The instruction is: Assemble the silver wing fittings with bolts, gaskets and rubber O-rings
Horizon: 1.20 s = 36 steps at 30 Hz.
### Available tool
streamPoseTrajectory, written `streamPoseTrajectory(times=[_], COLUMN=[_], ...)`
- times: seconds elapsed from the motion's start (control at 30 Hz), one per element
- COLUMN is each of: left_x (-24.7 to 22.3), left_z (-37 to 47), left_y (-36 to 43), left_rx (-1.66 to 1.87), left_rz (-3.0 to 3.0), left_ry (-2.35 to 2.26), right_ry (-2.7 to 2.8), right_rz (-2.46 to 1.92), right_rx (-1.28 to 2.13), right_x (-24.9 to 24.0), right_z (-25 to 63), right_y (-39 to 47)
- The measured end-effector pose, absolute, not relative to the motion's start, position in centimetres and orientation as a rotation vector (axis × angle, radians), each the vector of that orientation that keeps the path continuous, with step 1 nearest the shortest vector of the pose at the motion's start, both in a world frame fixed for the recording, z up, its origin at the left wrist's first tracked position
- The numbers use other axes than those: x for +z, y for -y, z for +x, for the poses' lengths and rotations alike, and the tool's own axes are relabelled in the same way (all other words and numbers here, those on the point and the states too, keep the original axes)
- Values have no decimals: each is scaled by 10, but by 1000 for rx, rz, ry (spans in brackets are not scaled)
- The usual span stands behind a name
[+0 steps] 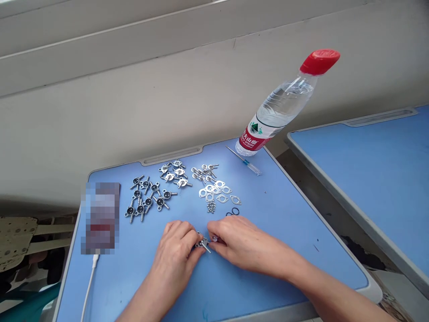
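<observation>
My left hand [177, 248] pinches a small metal valve [203, 243] with a thin lever sticking out toward me, just above the blue desk. My right hand [243, 243] is closed at the valve's right side. A shiny bit shows between its thumb and curled fingers, too covered to name. Just beyond the right hand lie black rubber rings [235, 211], partly hidden by it. Farther off are tiny screws [211, 207], flat oval metal plates [222, 198] with a large hole, and small levers with round heads [204, 173].
At left, several valve bodies [148, 203] with black insides lie near similar lever-fitted valves [179, 171]. A screwdriver [246, 162] lies beside an upright water bottle [268, 116]. A blurred-out phone-like slab [100, 219] with a white cable [90, 286] is at the left edge. Another desk [368, 156] stands right.
</observation>
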<state>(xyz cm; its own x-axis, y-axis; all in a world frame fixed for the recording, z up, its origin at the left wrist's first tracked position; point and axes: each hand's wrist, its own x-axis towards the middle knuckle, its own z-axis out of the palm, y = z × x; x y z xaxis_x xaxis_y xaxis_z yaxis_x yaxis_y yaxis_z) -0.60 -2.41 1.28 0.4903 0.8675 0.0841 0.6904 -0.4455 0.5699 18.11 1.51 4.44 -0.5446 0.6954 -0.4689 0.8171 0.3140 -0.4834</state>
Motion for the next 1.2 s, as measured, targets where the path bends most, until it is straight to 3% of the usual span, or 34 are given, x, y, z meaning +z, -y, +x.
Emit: streamPoseTrajectory(times=[1.2], left_x=[3], left_z=[-4], left_y=[27], left_rx=[602], left_rz=[2284], left_ry=[-1279], right_ry=[-2635], right_rz=[1248], right_rx=[-1068], right_x=[39], right_z=[182], right_y=[1])
